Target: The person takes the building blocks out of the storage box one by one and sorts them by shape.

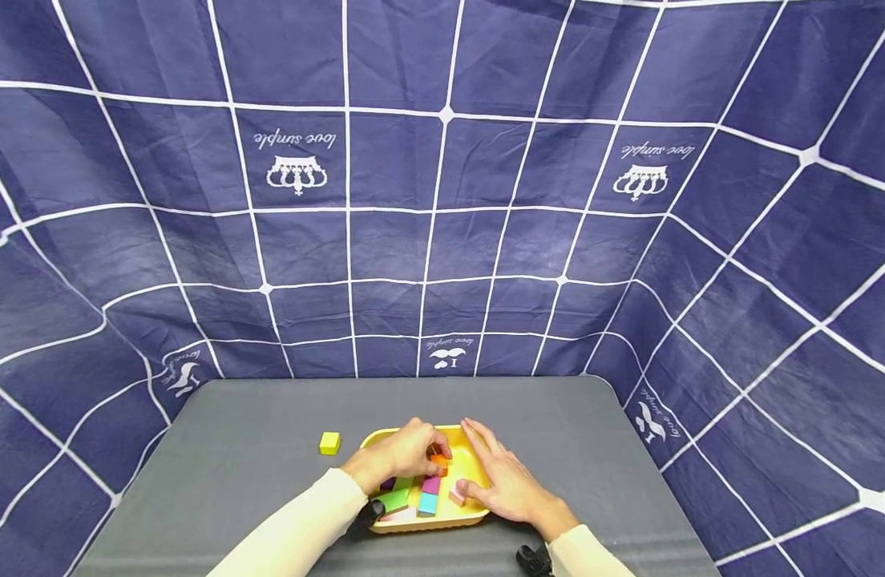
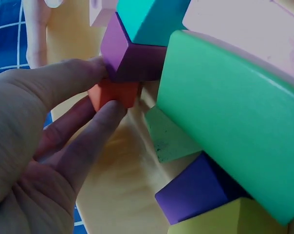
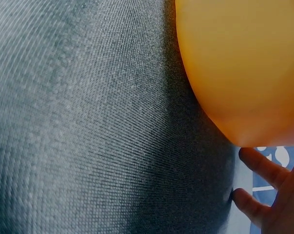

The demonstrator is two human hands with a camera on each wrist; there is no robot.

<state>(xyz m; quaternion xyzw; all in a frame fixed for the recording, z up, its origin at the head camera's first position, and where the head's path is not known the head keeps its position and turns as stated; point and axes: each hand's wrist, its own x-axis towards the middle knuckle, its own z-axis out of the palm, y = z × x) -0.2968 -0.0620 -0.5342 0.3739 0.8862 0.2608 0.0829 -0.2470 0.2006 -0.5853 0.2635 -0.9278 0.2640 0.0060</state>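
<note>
Inside the shallow yellow plastic tray, the left hand pinches a small orange block between thumb and fingers. A purple block lies against it, with a light-blue block alongside the purple. Right hand: fingers extended at the tray's right side, thumb over the rim near a small pale pink block. Left of the tray, a bright yellow cube sits apart on the grey table. Beyond hangs navy cloth with white grid lines.

Cream sleeves and 2 black wrist cameras are worn.
</note>
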